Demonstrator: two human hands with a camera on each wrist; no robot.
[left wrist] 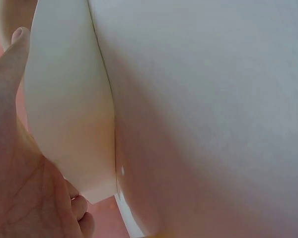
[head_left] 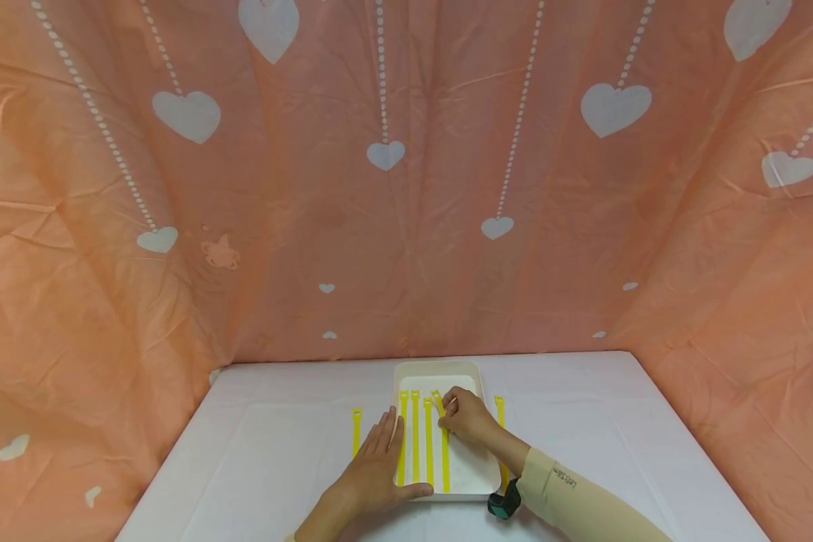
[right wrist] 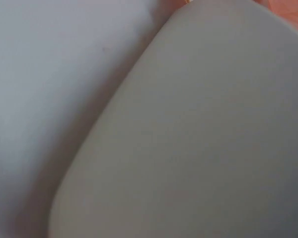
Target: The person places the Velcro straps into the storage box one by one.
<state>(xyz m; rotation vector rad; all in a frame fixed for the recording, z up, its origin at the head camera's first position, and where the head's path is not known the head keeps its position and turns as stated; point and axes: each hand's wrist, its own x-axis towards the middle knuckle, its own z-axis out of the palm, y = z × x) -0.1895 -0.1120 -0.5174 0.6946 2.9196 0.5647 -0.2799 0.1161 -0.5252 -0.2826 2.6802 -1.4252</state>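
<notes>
A white tray [head_left: 473, 470] lies lengthwise on the table, with several yellow cable straps [head_left: 416, 440] side by side in it, slotted heads at the far end. My right hand [head_left: 467, 418] reaches in from the right and pinches the rightmost of these straps [head_left: 446, 463] near its head. At the tray's near left corner my left hand [head_left: 373, 478] rests with straight fingers along the left side and its thumb along the front edge. In the left wrist view, the left palm [left wrist: 30, 198] lies against the tray's outer wall [left wrist: 69, 99].
One yellow strap [head_left: 357, 429] lies on the table left of the tray, another [head_left: 500, 410] on the right, partly hidden by the right forearm. The white-covered table [head_left: 271, 429] meets an orange curtain [head_left: 433, 301] with hearts behind and at both sides.
</notes>
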